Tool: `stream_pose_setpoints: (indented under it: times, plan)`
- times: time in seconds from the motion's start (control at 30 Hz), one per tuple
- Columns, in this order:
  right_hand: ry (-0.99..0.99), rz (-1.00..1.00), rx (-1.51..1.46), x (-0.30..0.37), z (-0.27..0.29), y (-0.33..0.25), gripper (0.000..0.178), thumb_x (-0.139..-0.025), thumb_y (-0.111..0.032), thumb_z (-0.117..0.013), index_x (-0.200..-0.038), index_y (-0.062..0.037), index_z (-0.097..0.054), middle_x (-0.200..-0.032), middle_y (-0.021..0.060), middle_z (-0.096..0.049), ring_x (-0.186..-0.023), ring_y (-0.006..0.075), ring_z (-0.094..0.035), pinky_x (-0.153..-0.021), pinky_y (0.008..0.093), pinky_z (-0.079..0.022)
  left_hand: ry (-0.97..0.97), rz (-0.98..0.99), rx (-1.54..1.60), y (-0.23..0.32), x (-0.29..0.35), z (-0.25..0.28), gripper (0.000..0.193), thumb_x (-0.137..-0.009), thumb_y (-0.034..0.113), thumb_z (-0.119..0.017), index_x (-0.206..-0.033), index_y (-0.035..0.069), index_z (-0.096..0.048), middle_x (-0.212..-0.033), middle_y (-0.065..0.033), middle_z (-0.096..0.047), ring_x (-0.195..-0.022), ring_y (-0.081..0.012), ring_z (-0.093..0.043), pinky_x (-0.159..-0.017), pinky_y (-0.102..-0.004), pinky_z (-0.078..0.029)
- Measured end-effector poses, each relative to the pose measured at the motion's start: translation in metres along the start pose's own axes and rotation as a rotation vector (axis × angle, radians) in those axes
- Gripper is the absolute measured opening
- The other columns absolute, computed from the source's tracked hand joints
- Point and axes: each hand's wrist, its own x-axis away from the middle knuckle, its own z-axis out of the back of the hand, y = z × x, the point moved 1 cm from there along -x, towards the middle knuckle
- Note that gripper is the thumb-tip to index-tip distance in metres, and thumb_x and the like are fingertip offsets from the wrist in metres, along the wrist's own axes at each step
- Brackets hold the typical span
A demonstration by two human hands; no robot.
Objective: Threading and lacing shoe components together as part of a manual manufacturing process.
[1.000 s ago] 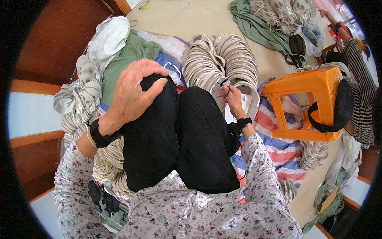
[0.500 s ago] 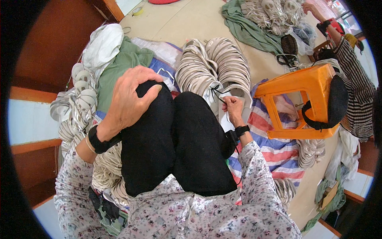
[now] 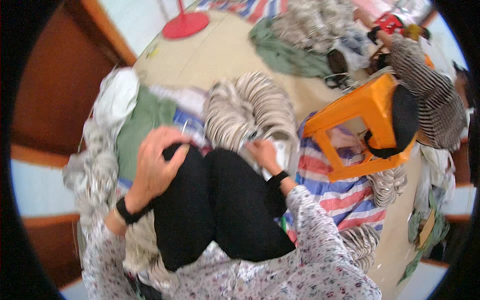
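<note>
My left hand (image 3: 157, 162) rests on my black-clad left knee, thumb and fingers apart, holding nothing. Beyond my knees stand two curved stacks of nested beige-grey shoe uppers, a left stack (image 3: 225, 117) and a right stack (image 3: 267, 102). At their near end my right hand (image 3: 265, 154) is closed, its fingers pinched at a black cord (image 3: 253, 134). Motion blur smears the fingertips, and little of the cord shows. White insides of the nearest uppers appear beside that hand.
An orange stool (image 3: 367, 107) lies on its side at right, on a striped sheet (image 3: 345, 200). Green cloth (image 3: 137, 120) and bundled uppers (image 3: 97, 175) lie left. At far right a co-worker's striped sleeve (image 3: 430, 75) reaches towards another pile. A red round base (image 3: 186, 25) stands far off.
The view has tilted, so most things sit lower and more red base shows. My right hand has moved left, closer to the left stack's near end. My left hand stays on the knee.
</note>
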Motion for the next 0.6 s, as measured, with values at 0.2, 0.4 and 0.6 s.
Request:
stream_pose_setpoints:
  times: [0.2,0.4,0.6]
  plan:
    - [0.19,0.119,0.207,-0.011,-0.062,0.018,0.023,-0.085,-0.025,-0.06,-0.074,-0.0059,-0.068,-0.073,0.0206,-0.067,-0.067,0.0397,-0.067,-0.058,0.0533,-0.052,-0.001,0.1,0.054,0.0,0.011,-0.002,0.012,-0.078,0.007,-0.069,-0.089,0.004,-0.068,-0.095,-0.0152,-0.065,-0.096,-0.0353,-0.06,-0.087,-0.0421,-0.047]
    - [0.068,0.213,0.134,-0.012,-0.045,0.021,0.029,-0.09,-0.026,-0.056,-0.079,-0.0019,-0.068,-0.077,0.025,-0.067,-0.072,0.0435,-0.068,-0.061,0.0537,-0.052,0.016,0.112,0.136,0.0,0.012,-0.005,0.016,-0.075,0.006,-0.071,-0.09,0.002,-0.068,-0.095,-0.016,-0.064,-0.094,-0.0356,-0.061,-0.086,-0.0419,-0.047]
    - [0.053,0.325,-0.1,-0.004,-0.015,0.006,0.038,-0.097,-0.031,-0.053,-0.079,0.0014,-0.062,-0.074,0.0224,-0.063,-0.074,0.0442,-0.062,-0.064,0.051,-0.047,0.036,0.075,0.159,0.003,0.008,-0.014,0.015,-0.074,0.002,-0.069,-0.089,0.002,-0.068,-0.094,-0.016,-0.064,-0.093,-0.0353,-0.061,-0.086,-0.0417,-0.047]
